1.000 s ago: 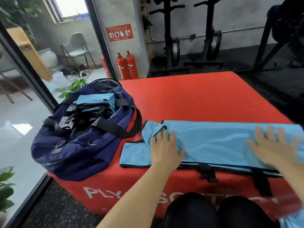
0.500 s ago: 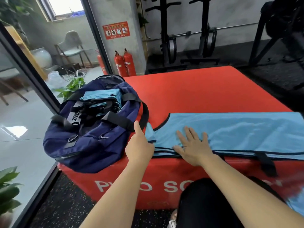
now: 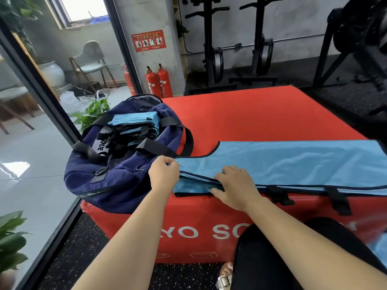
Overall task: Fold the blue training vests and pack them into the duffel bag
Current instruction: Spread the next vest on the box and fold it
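**Blue training vest, half-folded, left end in hand**

Left grip (image 3: 164,174) pinches the vest's left corner between thumb and fingertips. Right grip (image 3: 234,185), just beside it, curls its fingers onto the black-trimmed long edge and holds the layers together. The blue vest (image 3: 293,162) lies doubled lengthwise along the near edge of the red worktop (image 3: 261,114), its right end out of view. The navy duffel bag (image 3: 125,181) sits open just left of that corner, with folded vests (image 3: 134,120) stacked inside. Step judged: crosswise fold about to begin. The next move likely calls for carrying the pinched end rightward over the strip, edges aligned, before bagging.
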